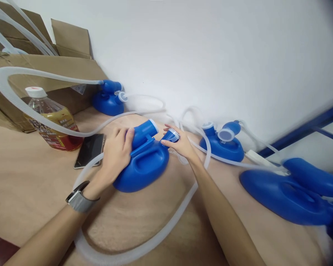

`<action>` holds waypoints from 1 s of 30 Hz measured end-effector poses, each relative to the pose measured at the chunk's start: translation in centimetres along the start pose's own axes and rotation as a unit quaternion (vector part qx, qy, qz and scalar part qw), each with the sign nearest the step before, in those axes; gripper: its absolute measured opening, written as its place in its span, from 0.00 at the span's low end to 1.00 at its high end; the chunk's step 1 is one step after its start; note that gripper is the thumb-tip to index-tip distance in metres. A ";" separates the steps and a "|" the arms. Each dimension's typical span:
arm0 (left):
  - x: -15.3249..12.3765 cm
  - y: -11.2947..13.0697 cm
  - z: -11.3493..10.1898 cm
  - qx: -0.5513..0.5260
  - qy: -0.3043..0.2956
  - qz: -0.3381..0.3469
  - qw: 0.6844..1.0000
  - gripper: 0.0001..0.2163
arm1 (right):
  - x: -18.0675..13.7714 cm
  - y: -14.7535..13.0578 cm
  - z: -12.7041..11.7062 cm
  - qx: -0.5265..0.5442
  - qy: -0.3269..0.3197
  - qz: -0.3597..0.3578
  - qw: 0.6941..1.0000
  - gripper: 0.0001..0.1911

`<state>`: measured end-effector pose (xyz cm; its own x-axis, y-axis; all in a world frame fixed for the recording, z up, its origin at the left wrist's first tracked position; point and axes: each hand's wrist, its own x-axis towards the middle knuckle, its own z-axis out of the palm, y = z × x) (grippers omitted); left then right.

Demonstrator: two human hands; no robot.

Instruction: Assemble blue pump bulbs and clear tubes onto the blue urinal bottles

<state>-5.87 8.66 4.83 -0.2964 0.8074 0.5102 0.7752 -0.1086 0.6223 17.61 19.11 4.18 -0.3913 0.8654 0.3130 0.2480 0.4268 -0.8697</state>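
A blue plastic urinal bottle (144, 168) with a moulded handle rests on the table in front of me. My left hand (118, 149) is wrapped round the blue tubular receiver (144, 133) on top of it, which has a pale rim. Thumb and fingers of my right hand (180, 142) close round the bottle's spout (170, 135), at its translucent cap. From the left side a long white corrugated hose (155, 242) loops round in front of the bottle and passes under my right forearm.
Other blue urinal bottles with hoses stand at the back (108, 105), right (223, 147) and far right (283, 195). A phone (90, 149) and a drink bottle (55, 122) lie left, before a cardboard box (44, 70) of hoses. A blue metal rail (302, 129) runs at right.
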 end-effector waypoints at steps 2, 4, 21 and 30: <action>0.1 0.2 -0.1 0.033 -0.033 -0.008 0.999 0.26 | 0.0 0.4 0.8 0.002 0.044 -0.020 0.999 0.39; 0.2 0.4 -0.2 0.031 -0.034 -0.006 0.999 0.25 | 0.1 0.7 1.3 -0.002 0.074 -0.040 0.996 0.38; 0.5 0.0 -0.2 -0.005 -0.037 0.011 0.999 0.23 | -0.2 2.4 1.9 -0.045 0.125 -0.120 0.984 0.50; 0.7 0.0 -0.1 -0.022 -0.037 0.004 0.999 0.22 | -0.4 2.1 0.0 0.042 0.024 -0.083 0.995 0.42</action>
<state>-6.17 9.15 5.25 -0.2472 0.8471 0.4705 0.7518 -0.1387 0.6446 18.25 19.67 2.28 -0.3774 0.7972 0.4712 0.1080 0.5432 -0.8326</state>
